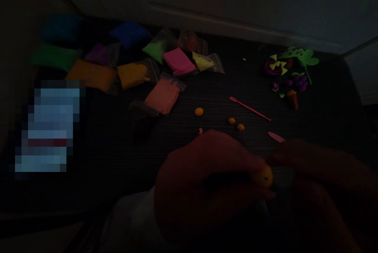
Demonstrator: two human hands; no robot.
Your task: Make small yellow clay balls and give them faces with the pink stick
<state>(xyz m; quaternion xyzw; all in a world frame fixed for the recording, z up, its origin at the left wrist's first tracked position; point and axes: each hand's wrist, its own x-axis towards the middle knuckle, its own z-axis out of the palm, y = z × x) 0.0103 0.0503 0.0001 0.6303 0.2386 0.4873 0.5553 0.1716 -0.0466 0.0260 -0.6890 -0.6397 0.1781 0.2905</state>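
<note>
My left hand (pixel 203 182) is closed in a pinch on a small yellow clay ball (pixel 265 177) with a dark dot on its side. Just to its right, my right hand (pixel 319 182) has its fingers curled, and what they hold is lost in the dark. Beyond the hands on the dark table lie two tiny yellow clay pieces (pixel 236 124) with small marks and a plain orange-yellow clay ball (pixel 199 111). A thin pink modelling tool (pixel 250 108) lies farther back. A pink pointed blade-shaped tool (pixel 275 137) shows partly beyond my right hand.
Several bags of coloured clay, such as an orange one (pixel 92 76) and a pink one (pixel 178 61), spread across the back left. Finished-looking clay pieces, with a green flower shape (pixel 308 58), sit back right. A lit, blurred screen (pixel 50 123) is at left. The scene is very dim.
</note>
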